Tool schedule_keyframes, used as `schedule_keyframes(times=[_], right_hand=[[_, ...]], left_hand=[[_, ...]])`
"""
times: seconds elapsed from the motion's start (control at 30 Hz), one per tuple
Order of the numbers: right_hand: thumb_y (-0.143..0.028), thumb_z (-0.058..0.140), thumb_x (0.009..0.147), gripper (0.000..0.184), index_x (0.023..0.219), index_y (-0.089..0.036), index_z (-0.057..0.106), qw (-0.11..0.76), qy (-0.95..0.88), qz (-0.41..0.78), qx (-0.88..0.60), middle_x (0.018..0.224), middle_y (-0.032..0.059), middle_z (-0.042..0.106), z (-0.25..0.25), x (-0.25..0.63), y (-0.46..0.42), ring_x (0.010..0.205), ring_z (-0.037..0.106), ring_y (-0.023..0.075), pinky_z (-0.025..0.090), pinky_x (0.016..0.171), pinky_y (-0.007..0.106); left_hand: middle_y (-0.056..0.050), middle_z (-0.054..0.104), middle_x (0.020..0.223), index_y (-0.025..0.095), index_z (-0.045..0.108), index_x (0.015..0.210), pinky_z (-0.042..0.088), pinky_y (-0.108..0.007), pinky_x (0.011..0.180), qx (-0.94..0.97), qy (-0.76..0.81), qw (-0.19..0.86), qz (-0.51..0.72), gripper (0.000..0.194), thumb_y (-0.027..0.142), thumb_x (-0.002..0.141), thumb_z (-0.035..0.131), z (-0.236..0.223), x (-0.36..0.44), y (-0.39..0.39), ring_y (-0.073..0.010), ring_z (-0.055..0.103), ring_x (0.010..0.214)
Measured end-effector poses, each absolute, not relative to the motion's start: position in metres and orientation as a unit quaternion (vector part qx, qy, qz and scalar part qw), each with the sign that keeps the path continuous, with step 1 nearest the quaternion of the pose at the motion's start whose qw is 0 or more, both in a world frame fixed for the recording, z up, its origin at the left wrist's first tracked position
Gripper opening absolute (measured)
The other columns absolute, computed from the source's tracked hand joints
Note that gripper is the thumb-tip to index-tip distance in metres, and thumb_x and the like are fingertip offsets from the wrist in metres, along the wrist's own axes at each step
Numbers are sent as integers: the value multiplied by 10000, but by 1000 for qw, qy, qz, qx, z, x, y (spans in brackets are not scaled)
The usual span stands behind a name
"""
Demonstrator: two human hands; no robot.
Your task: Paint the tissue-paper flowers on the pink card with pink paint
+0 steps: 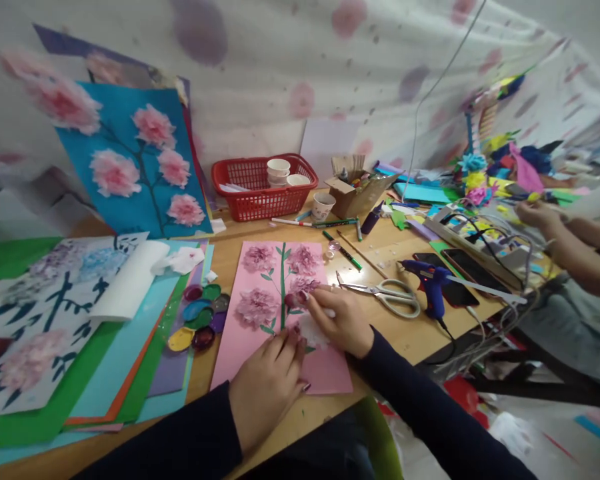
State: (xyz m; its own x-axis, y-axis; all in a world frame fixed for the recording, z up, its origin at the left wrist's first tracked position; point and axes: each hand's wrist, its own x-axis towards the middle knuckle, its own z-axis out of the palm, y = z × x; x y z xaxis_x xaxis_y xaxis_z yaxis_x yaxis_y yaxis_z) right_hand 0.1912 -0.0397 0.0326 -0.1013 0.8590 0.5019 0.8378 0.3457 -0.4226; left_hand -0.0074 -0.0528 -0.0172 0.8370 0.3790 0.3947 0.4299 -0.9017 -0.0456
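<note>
A sheet of pink paper [230, 353] lies before me with a painted green stem [283, 280], small leaves and several mauve paper flowers [257, 307]. My left hand [270, 377] rests on its lower part, fingers extended downward onto the sheet. Closed in a pinch, my right hand [341, 320] is over the right side of the stem. A small whitish end shows beside its fingers, but what it grips is unclear. Under and between both hands sits a pale, whitish paper flower [313, 331], partly hidden. Paint pots [198, 312] stand left of the sheet.
Scissors [400, 297], a blue glue gun [433, 283] and phones [467, 267] lie to the right. Behind are a red basket [260, 203], paper cup [323, 208] and cardboard box [353, 197]. Coloured sheets [115, 373] are stacked left. Another person's hands [545, 220] work far right.
</note>
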Motion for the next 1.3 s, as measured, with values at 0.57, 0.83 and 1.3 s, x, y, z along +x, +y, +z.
schedule_keyframes(times=[0.57, 0.83, 1.3], right_hand=[[-202, 449, 923, 386, 555, -173, 562, 235, -839, 73, -485, 531, 5, 481, 62, 213, -18, 499, 442, 96, 323, 536, 241], [-258, 436, 926, 420, 534, -168, 556, 241, -833, 65, -493, 516, 9, 488, 66, 204, 16, 490, 440, 93, 331, 534, 237], [-338, 442, 930, 450, 591, -163, 681, 263, -784, 155, -541, 555, 32, 654, 58, 205, 33, 492, 554, 100, 396, 539, 218]], left_hand=[[-87, 673, 1150, 109, 624, 1159, 287, -447, 966, -935, -265, 56, -229, 397, 326, 994, 335, -15, -4, -55, -240, 544, 1085], [-97, 676, 1142, 100, 647, 1134, 293, -434, 967, -930, -272, 57, -240, 387, 311, 975, 364, -20, -3, -55, -254, 551, 1068], [-102, 660, 1162, 112, 629, 1158, 278, -459, 974, -929, -278, 49, -240, 379, 342, 971, 392, -20, -2, -57, -253, 523, 1107]])
